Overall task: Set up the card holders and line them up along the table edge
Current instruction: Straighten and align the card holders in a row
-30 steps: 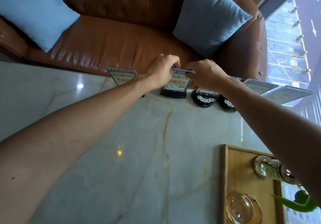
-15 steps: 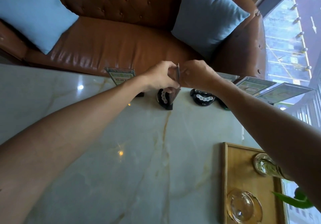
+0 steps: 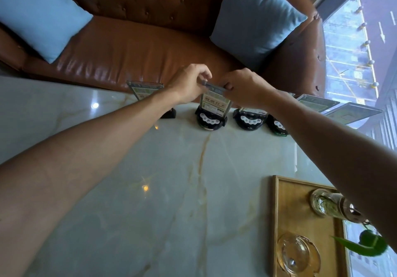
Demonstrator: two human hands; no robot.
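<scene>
Several card holders with black bases and clear upright panels stand in a row along the far edge of the marble table (image 3: pixel 150 190). My left hand (image 3: pixel 189 83) and my right hand (image 3: pixel 245 87) pinch the top corners of the middle card holder (image 3: pixel 212 113), whose button side faces me. Left of it stands another card holder (image 3: pixel 146 92), its base partly hidden by my left forearm. To the right are a third card holder (image 3: pixel 250 118) and a fourth (image 3: pixel 278 127), partly hidden by my right arm, with further panels (image 3: pixel 352 113) beyond.
A brown leather sofa (image 3: pixel 133 47) with two blue cushions (image 3: pixel 255 19) sits just past the table edge. At the near right, a wooden tray (image 3: pixel 300 203) carries a glass vase (image 3: pixel 328 204) with a green leaf and a glass lid (image 3: pixel 298 255). A window is at right.
The middle card holder was turned edge-on half a second ago; now it has been rotated to stand with its button side toward me, both hands still on its top.
</scene>
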